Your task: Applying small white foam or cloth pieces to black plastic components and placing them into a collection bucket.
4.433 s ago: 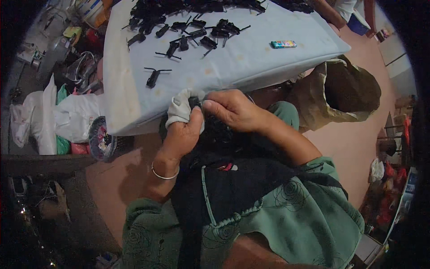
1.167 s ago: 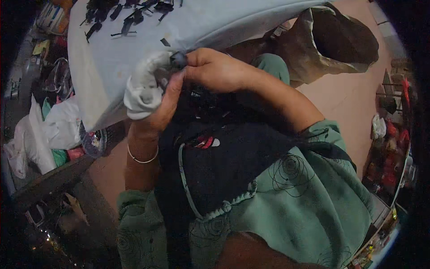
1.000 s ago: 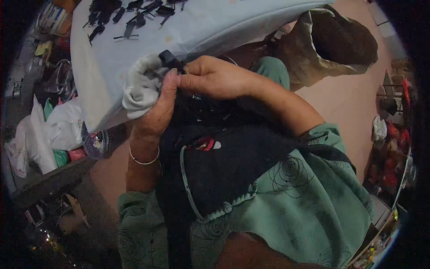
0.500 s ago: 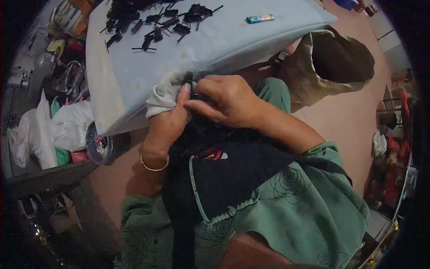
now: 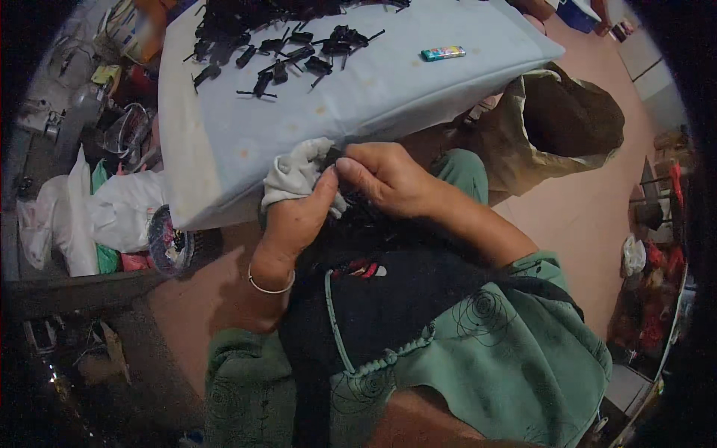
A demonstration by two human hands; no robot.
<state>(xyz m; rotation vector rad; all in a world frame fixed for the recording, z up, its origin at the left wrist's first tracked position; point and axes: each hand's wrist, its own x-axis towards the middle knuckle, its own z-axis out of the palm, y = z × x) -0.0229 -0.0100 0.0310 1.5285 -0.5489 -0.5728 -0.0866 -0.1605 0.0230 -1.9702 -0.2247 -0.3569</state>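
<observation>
Just in front of the table's near edge, my two hands meet around a small black part (image 5: 338,157), mostly hidden by the fingers. My left hand (image 5: 297,222) is closed, with a crumpled white cloth (image 5: 295,173) about its fingers and its thumb bare against the part. My right hand (image 5: 397,178) pinches at the part from the other side, thumb and fingers pressed together. Several similar black parts (image 5: 317,66) with thin stems lie scattered farther off on the light-blue covered table (image 5: 388,104), beside a larger dark heap (image 5: 224,30).
A small bright packet (image 5: 444,53) lies on the table. To the right stands an open brown sack (image 5: 515,142). White plastic bags (image 5: 123,213) and a clear basket (image 5: 170,243) crowd the left side. Shelves with red items (image 5: 653,269) line the far right.
The view has shifted, so the table and parts sit slightly lower and farther right. My hands remain together; the black part shows less between the fingers than before.
</observation>
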